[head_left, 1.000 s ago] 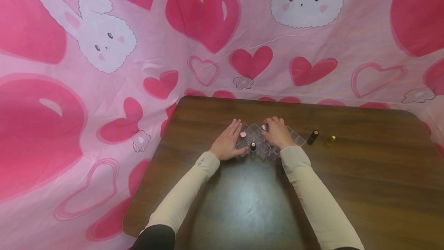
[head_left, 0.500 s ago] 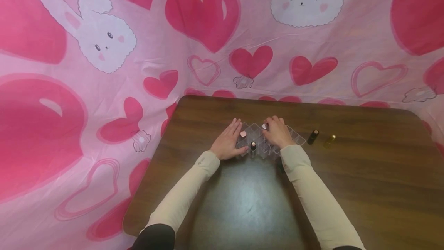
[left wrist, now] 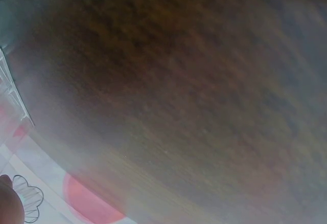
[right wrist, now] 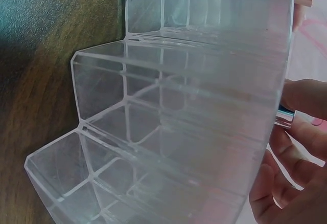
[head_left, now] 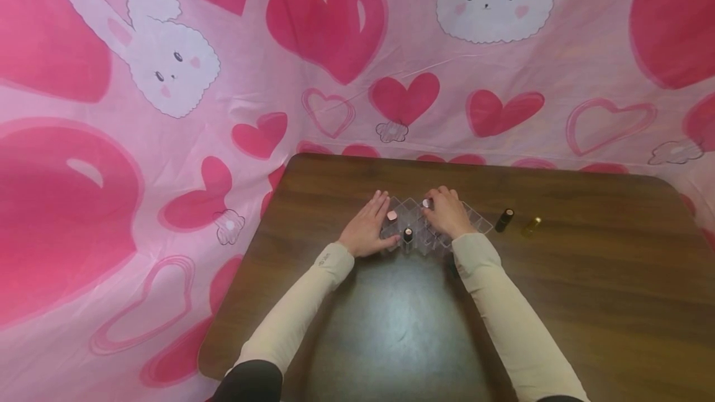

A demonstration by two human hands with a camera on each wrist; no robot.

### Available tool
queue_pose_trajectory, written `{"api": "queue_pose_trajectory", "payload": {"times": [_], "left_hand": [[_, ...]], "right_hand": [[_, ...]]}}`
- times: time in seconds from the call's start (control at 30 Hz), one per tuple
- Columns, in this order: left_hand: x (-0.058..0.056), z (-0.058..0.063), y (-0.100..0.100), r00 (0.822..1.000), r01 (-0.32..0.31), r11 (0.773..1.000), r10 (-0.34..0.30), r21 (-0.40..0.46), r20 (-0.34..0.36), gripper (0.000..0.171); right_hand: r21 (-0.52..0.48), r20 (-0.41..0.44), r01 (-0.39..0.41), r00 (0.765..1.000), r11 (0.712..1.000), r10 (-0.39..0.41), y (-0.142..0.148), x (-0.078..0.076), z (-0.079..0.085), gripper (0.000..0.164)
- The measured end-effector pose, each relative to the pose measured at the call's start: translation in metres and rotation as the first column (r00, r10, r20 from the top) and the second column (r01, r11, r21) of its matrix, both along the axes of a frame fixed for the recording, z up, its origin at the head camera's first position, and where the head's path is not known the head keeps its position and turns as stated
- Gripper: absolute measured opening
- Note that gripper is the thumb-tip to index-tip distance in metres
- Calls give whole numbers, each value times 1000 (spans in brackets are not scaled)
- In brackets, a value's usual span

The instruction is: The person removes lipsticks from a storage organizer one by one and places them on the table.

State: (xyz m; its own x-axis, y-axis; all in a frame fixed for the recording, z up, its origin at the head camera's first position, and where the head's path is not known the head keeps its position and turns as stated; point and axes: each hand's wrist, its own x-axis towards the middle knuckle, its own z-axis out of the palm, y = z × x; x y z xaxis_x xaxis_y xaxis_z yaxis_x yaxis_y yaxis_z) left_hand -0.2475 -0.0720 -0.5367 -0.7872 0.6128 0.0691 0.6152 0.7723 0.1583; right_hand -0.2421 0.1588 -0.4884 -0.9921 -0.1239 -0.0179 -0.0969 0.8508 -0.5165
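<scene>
A clear lipstick organizer (head_left: 411,209) with diamond-shaped compartments stands on the table; its stepped clear wall (right wrist: 179,106) fills much of the right wrist view. My left hand (head_left: 365,228) lies with straight fingers along its left side; the left wrist view shows only a fingertip (left wrist: 10,203). Over the organizer, my right hand (head_left: 449,213) pinches a silver-ended lipstick (right wrist: 285,116) between thumb and finger. The lipstick's lower part is blurred behind the plastic. A pink-topped lipstick (head_left: 392,216) and a black lipstick (head_left: 408,234) stand in compartments near my left hand.
On the wooden table (head_left: 586,278), right of the organizer, stand a black lipstick tube (head_left: 504,220) and a gold tube (head_left: 532,226). Something dark (head_left: 451,267) is partly covered by my right sleeve. A pink heart-patterned cloth (head_left: 335,48) hangs behind and to the left.
</scene>
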Motion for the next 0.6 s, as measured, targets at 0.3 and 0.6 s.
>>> {"api": "queue_pose_trajectory", "payload": {"times": [0.3,0.6], "left_hand": [[1,1,0,1000,0,1000,0,-8,2,96],[1,1,0,1000,-4,1000,4,-16,5,95]], "right_hand": [[4,-5,-11,1000,1000,11,0,2,3,36],[-1,16,-16,1000,1000,16,0,2,3,35]]}}
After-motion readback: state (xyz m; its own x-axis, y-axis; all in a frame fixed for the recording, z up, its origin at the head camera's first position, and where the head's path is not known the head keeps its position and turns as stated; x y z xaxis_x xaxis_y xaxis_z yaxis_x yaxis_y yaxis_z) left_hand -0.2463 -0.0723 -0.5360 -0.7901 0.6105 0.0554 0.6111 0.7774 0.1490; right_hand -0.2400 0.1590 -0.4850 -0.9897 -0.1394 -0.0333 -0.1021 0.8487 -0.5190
